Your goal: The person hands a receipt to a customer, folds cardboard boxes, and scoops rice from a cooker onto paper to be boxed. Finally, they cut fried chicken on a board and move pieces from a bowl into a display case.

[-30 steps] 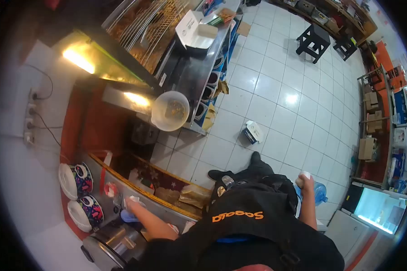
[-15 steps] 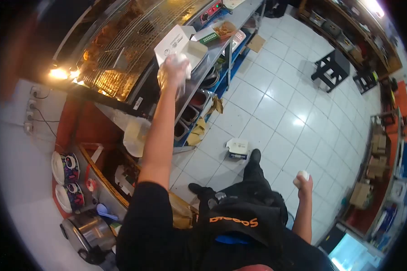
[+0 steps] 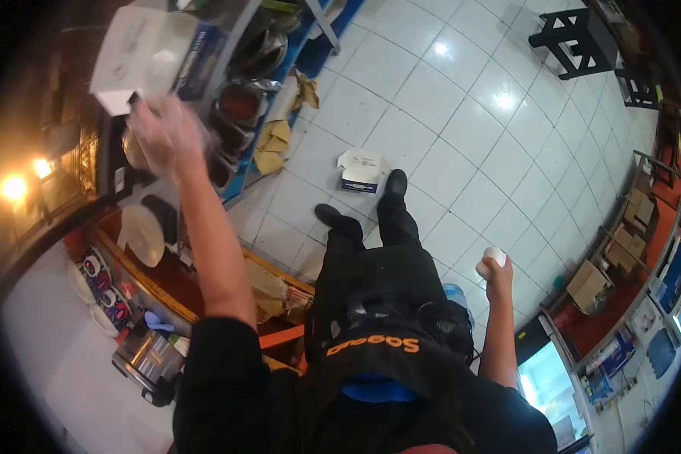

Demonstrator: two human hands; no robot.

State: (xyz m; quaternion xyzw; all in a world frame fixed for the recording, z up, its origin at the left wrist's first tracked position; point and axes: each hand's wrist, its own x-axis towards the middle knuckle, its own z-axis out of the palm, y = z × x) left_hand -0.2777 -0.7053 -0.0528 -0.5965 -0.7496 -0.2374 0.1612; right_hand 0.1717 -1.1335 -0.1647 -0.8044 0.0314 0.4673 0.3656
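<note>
My left hand (image 3: 163, 136), in a loose clear plastic glove, is at the near edge of an open white cardboard box (image 3: 132, 57) on the counter. Motion blurs its fingers, but they look apart, with nothing visible in them. A rounded white item (image 3: 165, 59), too blurred to name, seems to lie inside the box. Out to my right, above the floor, my right hand (image 3: 499, 277) is closed around a rounded white bundle (image 3: 489, 261) that looks wrapped; its contents are hidden.
A second white box (image 3: 361, 170) sits on the tiled floor by my shoes. Sauce pans (image 3: 238, 106) and brown paper (image 3: 274, 144) fill the shelf under the counter. A warm lamp (image 3: 13, 188) glows at left. A black stool (image 3: 575, 44) stands at upper right.
My left hand has moved back from the box's inside to its near edge, and the white item no longer shows in it. The view has shifted; my right hand still holds its bundle.
</note>
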